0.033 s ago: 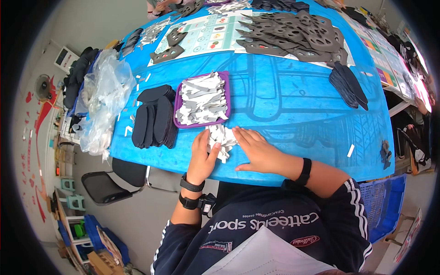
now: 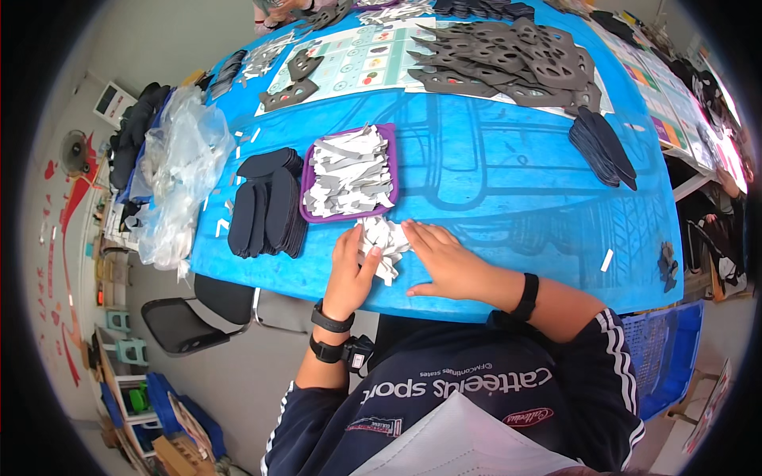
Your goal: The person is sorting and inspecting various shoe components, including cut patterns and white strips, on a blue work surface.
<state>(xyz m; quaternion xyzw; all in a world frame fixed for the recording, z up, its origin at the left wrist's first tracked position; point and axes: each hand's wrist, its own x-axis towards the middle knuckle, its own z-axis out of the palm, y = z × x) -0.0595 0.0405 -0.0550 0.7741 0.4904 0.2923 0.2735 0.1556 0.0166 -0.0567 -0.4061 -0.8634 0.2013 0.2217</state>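
A small pile of white and grey strips [image 2: 383, 244] lies on the blue table near its front edge. My left hand [image 2: 352, 271] rests against the pile's left side with its fingers stretched out. Across from it, my right hand [image 2: 451, 266] lies flat, fingertips at the pile's right edge and thumb spread away. Neither hand grips anything. Just beyond stands a purple tray [image 2: 395, 163] heaped with the same strips [image 2: 349, 170]. Stacks of dark oval pads [image 2: 274, 210] sit to the left of the tray.
Dark grey cut-out pieces [image 2: 508, 59] are heaped at the far right, with a fanned stack of dark pads [image 2: 603, 147] nearer. Clear plastic bags [image 2: 178, 170] hang over the left edge. A black chair [image 2: 190, 321] stands at the left, a blue crate [image 2: 663, 357] at the right.
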